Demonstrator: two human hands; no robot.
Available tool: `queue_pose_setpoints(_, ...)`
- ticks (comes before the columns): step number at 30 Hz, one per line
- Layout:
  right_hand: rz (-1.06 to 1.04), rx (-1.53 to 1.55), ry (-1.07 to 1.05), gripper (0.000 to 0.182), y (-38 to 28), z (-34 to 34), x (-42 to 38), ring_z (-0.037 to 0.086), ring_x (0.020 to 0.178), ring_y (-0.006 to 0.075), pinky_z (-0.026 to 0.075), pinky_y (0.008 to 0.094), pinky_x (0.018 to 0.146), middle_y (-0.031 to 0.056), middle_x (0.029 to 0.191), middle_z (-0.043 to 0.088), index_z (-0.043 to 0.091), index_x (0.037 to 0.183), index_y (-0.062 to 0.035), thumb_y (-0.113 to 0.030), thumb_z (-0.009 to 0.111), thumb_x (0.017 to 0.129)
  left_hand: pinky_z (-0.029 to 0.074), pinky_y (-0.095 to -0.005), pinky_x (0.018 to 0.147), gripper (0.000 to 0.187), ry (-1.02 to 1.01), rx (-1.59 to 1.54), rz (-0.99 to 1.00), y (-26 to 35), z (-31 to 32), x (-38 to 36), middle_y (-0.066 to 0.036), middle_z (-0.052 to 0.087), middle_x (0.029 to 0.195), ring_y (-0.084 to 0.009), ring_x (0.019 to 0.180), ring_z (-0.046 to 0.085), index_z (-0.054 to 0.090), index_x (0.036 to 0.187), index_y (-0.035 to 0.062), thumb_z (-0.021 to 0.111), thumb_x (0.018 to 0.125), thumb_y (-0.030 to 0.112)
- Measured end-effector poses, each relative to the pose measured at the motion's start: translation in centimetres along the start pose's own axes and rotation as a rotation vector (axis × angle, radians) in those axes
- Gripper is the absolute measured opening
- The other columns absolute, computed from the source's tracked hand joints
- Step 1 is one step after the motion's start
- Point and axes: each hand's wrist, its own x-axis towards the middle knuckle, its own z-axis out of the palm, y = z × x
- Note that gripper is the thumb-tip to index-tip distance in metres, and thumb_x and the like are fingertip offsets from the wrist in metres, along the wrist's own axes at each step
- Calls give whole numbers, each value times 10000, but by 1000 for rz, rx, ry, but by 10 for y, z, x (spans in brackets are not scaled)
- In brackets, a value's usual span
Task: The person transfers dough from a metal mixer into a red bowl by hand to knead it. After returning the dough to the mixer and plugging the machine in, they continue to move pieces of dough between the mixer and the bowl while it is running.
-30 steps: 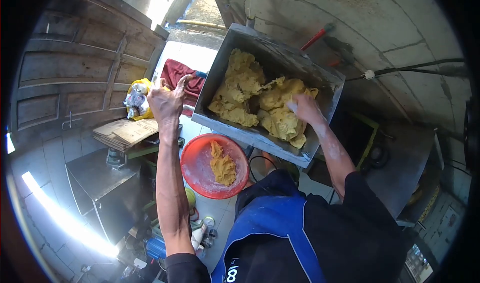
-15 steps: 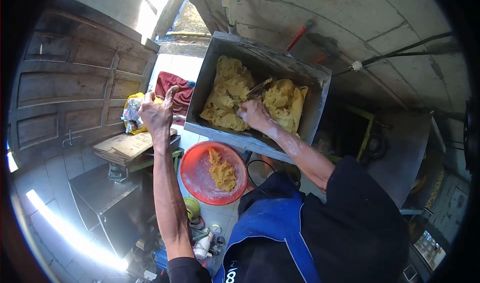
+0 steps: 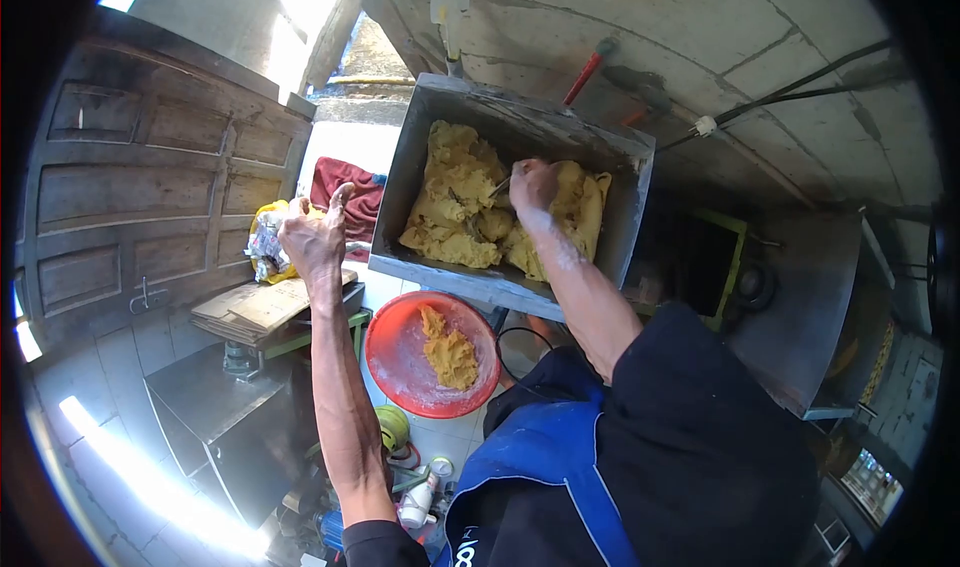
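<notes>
Yellow dough [image 3: 455,192] lies in lumps inside a deep grey metal box [image 3: 460,279]. My right hand [image 3: 534,185] is inside the box over the dough, its fingers closed around something I cannot make out. My left hand [image 3: 315,235] is held up left of the box, thumb raised and the other fingers curled; what they hold, if anything, is hidden. Below the box, a red basin [image 3: 385,352] holds a smaller lump of orange-yellow dough [image 3: 450,357].
A dark red cloth [image 3: 345,202] and a yellow and white bag [image 3: 268,247] are beyond my left hand. Flat boards [image 3: 255,307] lie on a stand at the left. A red-handled tool [image 3: 582,79] leans behind the box. Bottles [image 3: 415,502] stand on the floor.
My right hand has moved up and to the right across the dough, away from the left lump. My left hand has stayed nearly in place. The view has shifted slightly.
</notes>
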Motion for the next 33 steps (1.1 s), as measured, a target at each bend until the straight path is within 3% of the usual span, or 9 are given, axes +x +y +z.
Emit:
queue_pose_setpoints(3,-144,195,-462,216,1,-29,-36,727,863,323,566,426,783,164,909,752,770,978,-51,-209,744,833,553,-444,819,782,-17,20,3,2,-3,-2,-260,729,926,-373,883,730,716,1013,-86,810,755,647)
queue_pose_setpoints(6,-300,6,-484,211,-5,-70,-43,731,922,317,563,418,802,212,1056,735,765,980,-35,-206,714,868,527,-447,636,653,130,-22,139,-6,5,-4,-209,663,649,-348,643,694,671,829,-58,844,761,568)
queue_pose_setpoints(8,-465,-41,-334,173,10,-85,-30,728,913,333,565,417,799,204,1007,738,763,972,-23,-143,720,854,524,-449,634,644,128,-31,128,-5,4,-2,-210,663,651,-348,641,691,666,822,-58,849,761,557)
queue_pose_setpoints(11,-255,-642,-594,177,-1,-133,-19,712,936,354,557,427,827,206,994,729,752,965,-24,-120,734,817,534,-452,700,682,57,-26,63,-3,2,-4,-225,693,774,-357,738,705,691,894,-62,837,756,590)
queue_pose_setpoints(15,-602,-103,-460,171,59,-104,10,696,939,339,542,409,802,208,912,707,725,912,-14,-129,745,787,550,-450,764,713,17,-31,-20,-3,-2,-3,-248,725,893,-374,845,728,719,973,-61,836,750,605)
queue_pose_setpoints(20,-700,-355,-452,160,57,-108,3,679,991,374,544,443,836,199,941,705,734,919,-52,-99,715,767,554,-450,769,702,8,-42,-37,-2,-1,-2,-259,727,913,-383,864,731,715,987,-56,836,757,595)
queue_pose_setpoints(22,-507,-456,-550,178,38,-116,-4,688,982,379,555,456,838,194,938,714,738,942,-52,-81,683,775,553,-445,770,697,-19,-86,-58,-1,-1,-3,-258,726,913,-381,869,730,715,984,-53,835,758,596)
queue_pose_setpoints(29,-721,-327,-367,157,53,-124,-8,705,881,398,568,473,794,210,914,724,742,941,-47,-117,669,821,544,-447,763,695,11,-70,-83,-2,0,-2,-254,726,919,-377,865,727,718,979,-45,832,760,604)
queue_pose_setpoints(33,-544,-498,-585,192,17,-146,-12,701,882,400,567,472,795,225,939,722,752,996,-48,-164,660,873,546,-435,719,700,50,-88,-39,-3,-2,-2,-251,721,840,-353,771,723,716,965,-64,840,756,592)
